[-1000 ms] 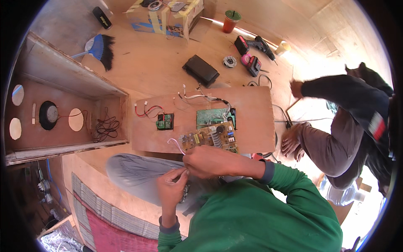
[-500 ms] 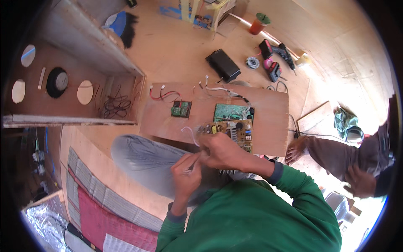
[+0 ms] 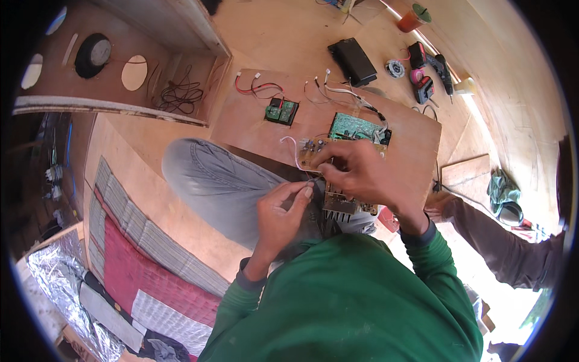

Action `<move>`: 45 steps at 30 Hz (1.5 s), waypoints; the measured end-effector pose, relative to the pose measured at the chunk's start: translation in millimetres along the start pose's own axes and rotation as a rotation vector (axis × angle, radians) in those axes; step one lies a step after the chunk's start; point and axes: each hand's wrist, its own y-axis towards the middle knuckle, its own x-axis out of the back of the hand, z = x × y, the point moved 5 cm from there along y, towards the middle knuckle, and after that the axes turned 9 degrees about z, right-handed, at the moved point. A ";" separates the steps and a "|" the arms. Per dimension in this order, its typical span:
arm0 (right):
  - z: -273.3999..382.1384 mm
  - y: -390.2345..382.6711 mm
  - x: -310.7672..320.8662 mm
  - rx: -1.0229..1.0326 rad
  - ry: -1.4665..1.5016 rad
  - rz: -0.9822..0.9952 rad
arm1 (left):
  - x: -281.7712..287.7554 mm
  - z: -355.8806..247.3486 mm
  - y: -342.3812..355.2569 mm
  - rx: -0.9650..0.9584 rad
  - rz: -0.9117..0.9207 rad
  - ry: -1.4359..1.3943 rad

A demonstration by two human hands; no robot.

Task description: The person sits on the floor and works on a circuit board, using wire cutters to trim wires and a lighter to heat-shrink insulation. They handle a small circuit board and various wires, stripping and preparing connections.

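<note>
At ten o'clock, an open wooden box (image 3: 137, 24) with round cut-outs, higher in my view than a second ago. At one o'clock, a wooden panel (image 3: 416, 154) bearing a green circuit board (image 3: 350, 127). At three o'clock, near centre, the brown circuit board (image 3: 307, 154), overlapping the panel's near edge and partly covered by the right hand (image 3: 365, 175). That hand, formerly fingertip to fingertip with the left hand (image 3: 280, 214) at six o'clock, now stands over the board; the two grips have parted slightly, which I take to mean that handling has passed from a shared pinch to the board itself. Left grip: thumb and finger together, anything between them too small to make out. Right grip: fingers curled; I cannot tell whether they close on anything. Smallest, at twelve o'clock: a pinkish wire (image 3: 296, 151), curling beside the brown circuit board.
</note>
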 end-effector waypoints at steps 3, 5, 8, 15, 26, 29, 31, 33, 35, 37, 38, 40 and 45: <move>4.8 -7.7 6.0 0.052 -0.032 -0.021 | -1.8 -1.4 -1.8 -0.029 -0.009 -0.006; 5.9 -9.7 0.1 0.195 -0.106 -0.026 | -3.5 -1.1 -2.2 -0.047 -0.024 -0.025; -4.4 -9.3 -16.5 0.413 -0.218 -0.046 | -5.5 0.1 -0.6 -0.104 -0.055 -0.037; 11.3 -15.8 -19.2 0.286 -0.258 0.017 | 0.8 -8.1 -8.6 -0.052 -0.051 -0.036; 5.0 -28.4 -20.9 0.293 -0.239 -0.089 | -4.7 -11.9 -3.8 -0.070 -0.017 -0.027; 1.3 -30.7 -17.6 0.352 -0.257 -0.121 | -9.7 -6.5 -1.9 -0.031 0.018 -0.079; -0.7 -31.9 -16.3 0.368 -0.215 -0.111 | -13.8 2.9 -1.6 0.030 0.062 -0.208; -4.1 -31.6 -14.3 0.369 -0.151 -0.088 | -18.0 12.9 -2.2 0.079 0.092 -0.351; -9.9 -30.9 -12.0 0.356 -0.066 -0.054 | -22.7 20.2 -2.8 0.115 0.108 -0.508; -10.1 -31.8 -11.1 0.341 -0.060 -0.066 | -22.3 17.8 -2.5 0.127 0.119 -0.460; -9.8 -32.2 -11.2 0.333 -0.058 -0.072 | -21.7 16.0 -2.6 0.132 0.123 -0.436; -8.0 -34.1 -12.4 0.359 -0.101 -0.119 | -21.1 12.5 -3.1 0.167 0.141 -0.405; -1.1 -41.3 -14.8 0.386 -0.230 -0.184 | -24.4 6.0 -3.1 0.136 0.114 -0.362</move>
